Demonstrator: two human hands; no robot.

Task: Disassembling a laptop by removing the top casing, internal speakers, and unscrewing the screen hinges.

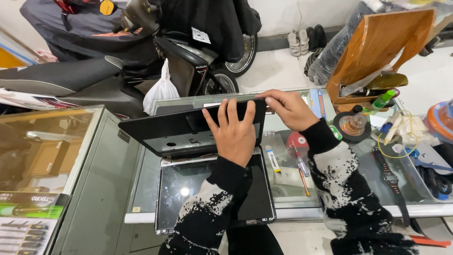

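A black laptop lid shell (165, 132) is tilted up over a bare display panel (184, 189) that lies flat on a glass counter (292, 189). My left hand (234, 130) presses flat on the shell's inner face, fingers spread. Fingers of my right hand (289, 108) curl over the shell's top right corner and grip its edge. Both arms wear black sleeves with white splatter print.
A red-handled screwdriver (301, 165) and a small white tube (272, 158) lie right of the panel. Tape roll (351, 126), wristwatch (390, 178), green bottle (383, 100) and wooden stand (377, 47) sit at right. A motorbike (141, 52) is parked behind the counter; a glass showcase (47, 156) stands at left.
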